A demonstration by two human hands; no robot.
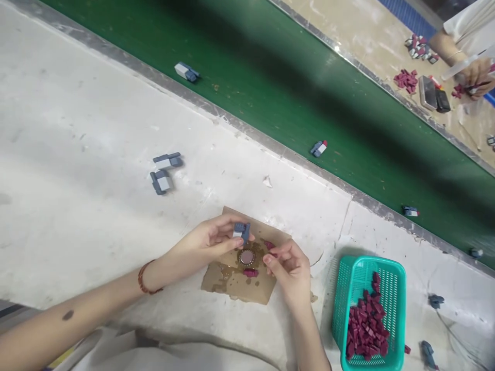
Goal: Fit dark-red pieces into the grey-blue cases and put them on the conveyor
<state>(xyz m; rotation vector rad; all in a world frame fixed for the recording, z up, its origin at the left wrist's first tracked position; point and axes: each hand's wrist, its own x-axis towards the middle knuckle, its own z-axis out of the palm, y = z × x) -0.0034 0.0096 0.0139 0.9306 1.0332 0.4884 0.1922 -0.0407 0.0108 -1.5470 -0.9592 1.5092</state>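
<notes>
My left hand (pixel 222 237) grips a small blue-grey and white plastic part (pixel 242 231) between thumb and fingers, above a piece of brown cardboard (pixel 263 293). To its right, my right hand (pixel 288 265) is closed in a pinch. A maroon plastic piece (pixel 269 246) shows right at those fingertips; I cannot tell whether it is held or lies behind them. Between the hands, a round cap-like dish (pixel 247 257) with a ridged rim sits on the cardboard amid wet stains. Just below it lies another maroon piece (pixel 250 273).
A green mesh basket (pixel 400 309) holding many maroon pieces (pixel 367 324) stands at right. Two blue-grey parts (pixel 162 181) lie left on the white table (pixel 77 154). Beyond runs a green conveyor belt (pixel 247 62) carrying several parts. Across it, a co-worker's hand (pixel 477 74) handles pieces.
</notes>
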